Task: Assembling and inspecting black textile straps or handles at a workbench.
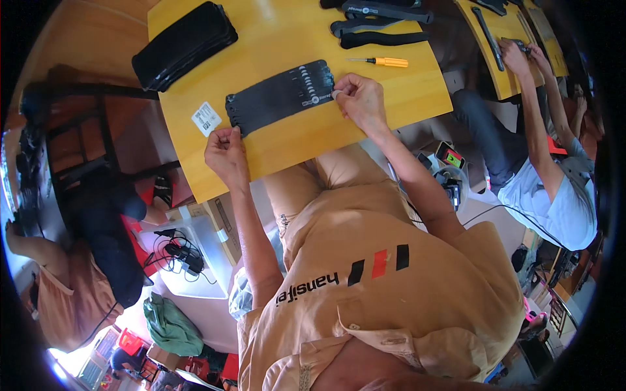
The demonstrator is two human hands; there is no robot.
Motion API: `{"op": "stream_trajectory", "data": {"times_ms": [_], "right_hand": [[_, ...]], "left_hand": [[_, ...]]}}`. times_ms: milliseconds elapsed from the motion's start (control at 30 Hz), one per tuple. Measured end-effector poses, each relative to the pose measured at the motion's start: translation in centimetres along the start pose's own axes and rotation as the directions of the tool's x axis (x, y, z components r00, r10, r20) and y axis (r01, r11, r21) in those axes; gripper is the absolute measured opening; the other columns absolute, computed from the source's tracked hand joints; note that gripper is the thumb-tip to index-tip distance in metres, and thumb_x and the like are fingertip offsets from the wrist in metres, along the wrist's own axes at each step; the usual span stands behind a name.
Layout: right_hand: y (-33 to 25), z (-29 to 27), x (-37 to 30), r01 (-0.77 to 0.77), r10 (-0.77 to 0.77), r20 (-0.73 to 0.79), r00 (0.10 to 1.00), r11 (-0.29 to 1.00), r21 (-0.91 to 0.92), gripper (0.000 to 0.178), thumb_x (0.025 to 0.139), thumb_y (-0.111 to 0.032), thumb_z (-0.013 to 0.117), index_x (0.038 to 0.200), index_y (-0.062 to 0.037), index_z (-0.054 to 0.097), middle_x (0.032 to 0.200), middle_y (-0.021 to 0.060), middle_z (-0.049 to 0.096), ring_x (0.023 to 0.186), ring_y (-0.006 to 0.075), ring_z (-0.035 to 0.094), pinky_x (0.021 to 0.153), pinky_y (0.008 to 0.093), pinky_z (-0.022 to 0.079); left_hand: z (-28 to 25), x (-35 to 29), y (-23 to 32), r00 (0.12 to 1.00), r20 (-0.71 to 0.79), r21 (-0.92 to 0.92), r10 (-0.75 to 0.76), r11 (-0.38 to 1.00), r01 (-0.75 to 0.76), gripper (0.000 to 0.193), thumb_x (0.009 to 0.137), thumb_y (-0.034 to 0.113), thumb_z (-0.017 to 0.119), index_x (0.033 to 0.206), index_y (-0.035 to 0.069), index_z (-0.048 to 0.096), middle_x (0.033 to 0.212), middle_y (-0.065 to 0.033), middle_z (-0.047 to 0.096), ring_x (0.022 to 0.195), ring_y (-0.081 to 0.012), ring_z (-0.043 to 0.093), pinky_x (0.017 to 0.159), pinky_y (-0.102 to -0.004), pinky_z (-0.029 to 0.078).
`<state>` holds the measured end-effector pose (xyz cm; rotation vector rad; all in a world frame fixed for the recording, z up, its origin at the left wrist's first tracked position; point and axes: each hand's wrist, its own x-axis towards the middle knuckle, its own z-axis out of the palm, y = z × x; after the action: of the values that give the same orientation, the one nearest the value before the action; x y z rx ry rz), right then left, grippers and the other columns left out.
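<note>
Yellow desk (391, 111), crowded workroom around it; a second desk (486, 39) at upper right, where a co-worker (544, 189) in a light shirt has both arms over the top. Black band (267, 98) spread flat on the near desk, in front of the wearer, slightly aslant with its right end farther off; slots along the left end, white marks near the right. Left hand (226, 155): thumb and fingertips closed on the band's near left corner. Right hand (362, 103): thumb and forefinger pinching the right edge. White label (206, 119) just beside the band's left end. Farther back on the left, a black stack (186, 45). Screwdriver (391, 62), orange handle, right of the band; dark straps (385, 40) beyond it. Below the desk at left, cables (182, 254) in a pale bin (218, 251).
</note>
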<state>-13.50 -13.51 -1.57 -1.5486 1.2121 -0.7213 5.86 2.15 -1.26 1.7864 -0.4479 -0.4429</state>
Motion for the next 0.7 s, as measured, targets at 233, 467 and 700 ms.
{"op": "stream_trajectory", "data": {"times_ms": [233, 467, 700], "right_hand": [[-0.5, 0.0, -0.3, 0.193, -0.198, -0.017, 0.98, 0.969, -0.154, 0.006, 0.069, 0.002, 0.058, 0.074, 0.0027, 0.059, 0.057, 0.0061, 0.056, 0.049, 0.0101, 0.053, 0.046, 0.0247, 0.043], [-1.3, -1.3, -0.5, 0.26, -0.257, 0.052, 0.965, 0.908, -0.33, 0.011, 0.067, -0.001, 0.053, 0.077, -0.0015, 0.06, 0.074, 0.0148, 0.061, 0.071, 0.031, 0.06, 0.062, 0.0376, 0.046], [-0.7, -2.4, -1.4, 0.39, -0.459, -0.071, 0.885, 0.817, -0.425, 0.012, 0.072, -0.001, 0.053, 0.082, -0.0022, 0.06, 0.079, 0.0129, 0.058, 0.073, 0.0316, 0.057, 0.064, 0.0379, 0.044]], "left_hand": [[-0.9, 0.6, 0.4, 0.998, -0.053, 0.154, -0.025, 0.988, 0.033, 0.014, 0.071, 0.003, 0.067, 0.067, -0.001, 0.055, 0.052, -0.0026, 0.052, 0.041, -0.007, 0.045, 0.038, -0.0208, 0.033], [-2.5, 2.9, -0.8, 0.981, 0.088, 0.082, -0.173, 0.983, 0.165, 0.016, 0.075, 0.011, 0.065, 0.067, -0.001, 0.059, 0.055, -0.0077, 0.057, 0.046, -0.0148, 0.055, 0.043, -0.0253, 0.042], [1.8, 3.5, 4.3, 0.991, -0.078, 0.778, 0.111, 0.628, -0.009, 0.04, 0.081, 0.036, 0.052, 0.076, -0.001, 0.063, 0.079, -0.0238, 0.061, 0.078, -0.0389, 0.059, 0.07, -0.0447, 0.047]]}}
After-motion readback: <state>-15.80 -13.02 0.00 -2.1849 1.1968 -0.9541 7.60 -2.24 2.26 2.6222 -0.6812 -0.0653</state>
